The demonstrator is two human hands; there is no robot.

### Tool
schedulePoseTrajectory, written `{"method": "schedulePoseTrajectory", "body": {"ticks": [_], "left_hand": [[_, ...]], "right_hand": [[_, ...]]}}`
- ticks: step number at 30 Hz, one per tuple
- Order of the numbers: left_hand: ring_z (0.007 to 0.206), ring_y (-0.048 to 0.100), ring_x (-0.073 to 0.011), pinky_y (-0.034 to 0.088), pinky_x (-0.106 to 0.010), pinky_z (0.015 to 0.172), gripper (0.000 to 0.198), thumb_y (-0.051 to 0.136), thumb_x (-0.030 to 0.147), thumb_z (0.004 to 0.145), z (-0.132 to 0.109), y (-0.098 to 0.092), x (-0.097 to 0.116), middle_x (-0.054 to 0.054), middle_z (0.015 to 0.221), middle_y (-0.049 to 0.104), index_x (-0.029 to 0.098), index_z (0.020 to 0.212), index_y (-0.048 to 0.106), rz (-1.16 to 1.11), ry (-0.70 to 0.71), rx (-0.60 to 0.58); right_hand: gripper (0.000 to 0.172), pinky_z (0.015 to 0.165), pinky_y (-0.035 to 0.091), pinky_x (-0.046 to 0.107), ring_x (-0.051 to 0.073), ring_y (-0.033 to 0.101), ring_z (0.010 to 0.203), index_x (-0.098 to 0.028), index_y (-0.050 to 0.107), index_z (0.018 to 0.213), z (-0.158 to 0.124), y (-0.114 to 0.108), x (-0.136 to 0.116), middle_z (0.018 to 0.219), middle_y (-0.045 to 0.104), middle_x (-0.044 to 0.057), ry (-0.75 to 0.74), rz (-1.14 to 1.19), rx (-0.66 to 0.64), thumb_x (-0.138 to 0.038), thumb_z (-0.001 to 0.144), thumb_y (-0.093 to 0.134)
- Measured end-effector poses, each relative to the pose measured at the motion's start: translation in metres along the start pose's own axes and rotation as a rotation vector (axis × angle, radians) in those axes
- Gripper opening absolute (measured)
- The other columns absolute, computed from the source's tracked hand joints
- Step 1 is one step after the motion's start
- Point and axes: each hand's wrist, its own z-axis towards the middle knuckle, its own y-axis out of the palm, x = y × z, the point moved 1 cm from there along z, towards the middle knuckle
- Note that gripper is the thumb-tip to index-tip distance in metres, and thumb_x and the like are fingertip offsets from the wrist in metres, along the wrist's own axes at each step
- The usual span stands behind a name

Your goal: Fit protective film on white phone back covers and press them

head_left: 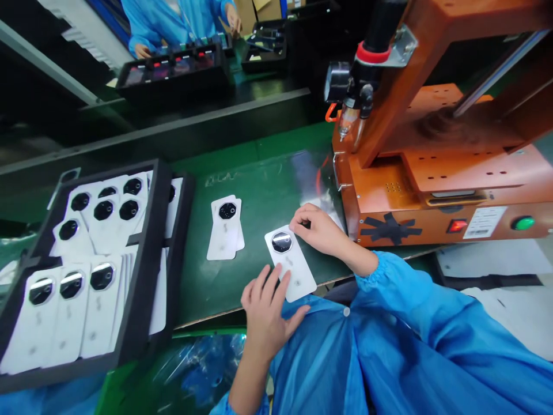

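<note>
A white phone back cover [298,275] with a black octagonal camera window lies tilted at the table's front edge, in front of my body. My right hand [317,229] is closed in a pinch at its upper right corner, thumb and forefinger together there. Spread fingers of my left hand [268,314] rest at the cover's lower left edge, the thumb held apart below it. To the left, another white back cover [223,235] lies on top of a second one, slightly turned against it.
At left, a black foam tray [144,276] holds several white back covers, with another tray under it. An orange press machine [358,213] with lit buttons stands at right on the green table [259,167]. Across the bench, a person in blue works behind a black tray [173,80].
</note>
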Motion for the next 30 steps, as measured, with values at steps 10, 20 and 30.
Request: {"method": "schedulePoseTrajectory", "body": {"ticks": [10, 20, 30], "left_hand": [[0.128, 0.058, -0.0316, 0.035, -0.045, 0.104, 0.05, 0.073, 0.048, 0.086, -0.003, 0.028, 0.01, -0.01, 0.134, 0.069, 0.025, 0.13, 0.066, 0.022, -0.043, 0.145], [0.128, 0.058, -0.031, 0.036, -0.044, 0.104, 0.053, 0.076, 0.049, 0.084, -0.005, 0.031, 0.008, -0.01, 0.133, 0.069, 0.025, 0.13, 0.066, 0.033, -0.032, 0.169], [0.125, 0.061, -0.0318, 0.038, -0.044, 0.102, 0.053, 0.078, 0.049, 0.081, -0.004, 0.031, 0.008, -0.009, 0.13, 0.071, 0.025, 0.127, 0.068, 0.042, -0.028, 0.196]], "right_hand": [[0.016, 0.093, 0.043, 0.037, 0.02, 0.059, 0.099, -0.02, 0.068, 0.074, 0.007, 0.01, -0.003, 0.097, 0.065, 0.004, 0.02, -0.083, -0.049, -0.023, 0.09, 0.064], [0.014, 0.092, 0.035, 0.039, 0.021, 0.057, 0.102, -0.019, 0.07, 0.078, 0.004, 0.022, -0.011, 0.102, 0.066, 0.004, 0.041, -0.254, -0.153, -0.02, 0.09, 0.065], [0.015, 0.09, 0.032, 0.039, 0.022, 0.054, 0.103, -0.02, 0.07, 0.078, 0.005, 0.027, -0.01, 0.104, 0.066, 0.004, 0.032, -0.359, -0.147, -0.021, 0.092, 0.063]]}}
